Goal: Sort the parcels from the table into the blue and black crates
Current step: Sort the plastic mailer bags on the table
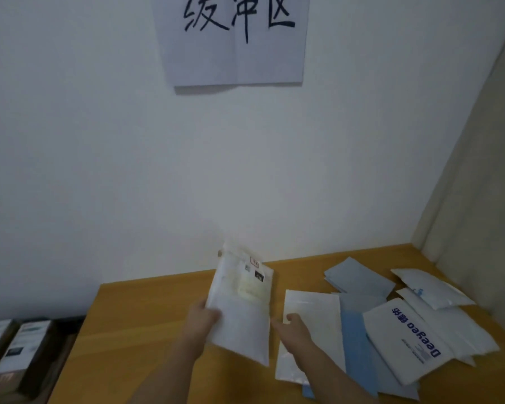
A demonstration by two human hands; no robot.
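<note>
Now, left of the parcel pile (405, 325), the left hand (201, 316) pinches a white parcel (241, 304) above the table (146, 310). Just beside it, the right hand (293, 328) has fingers loose, holding nothing. With such an edge grip, the slippery bag could slide out.

dim, bluish light | soft blur throughout | wide-angle bending at edges

I see a wooden table (146, 313) set against the wall. A white mailer printed "Deeyeo" (411, 339) lies on its right part. Left of that mailer lie blue envelopes (354, 345) and a clear white pouch (312, 310); behind it, grey envelopes (359, 278) and white parcels (432, 287).
</note>
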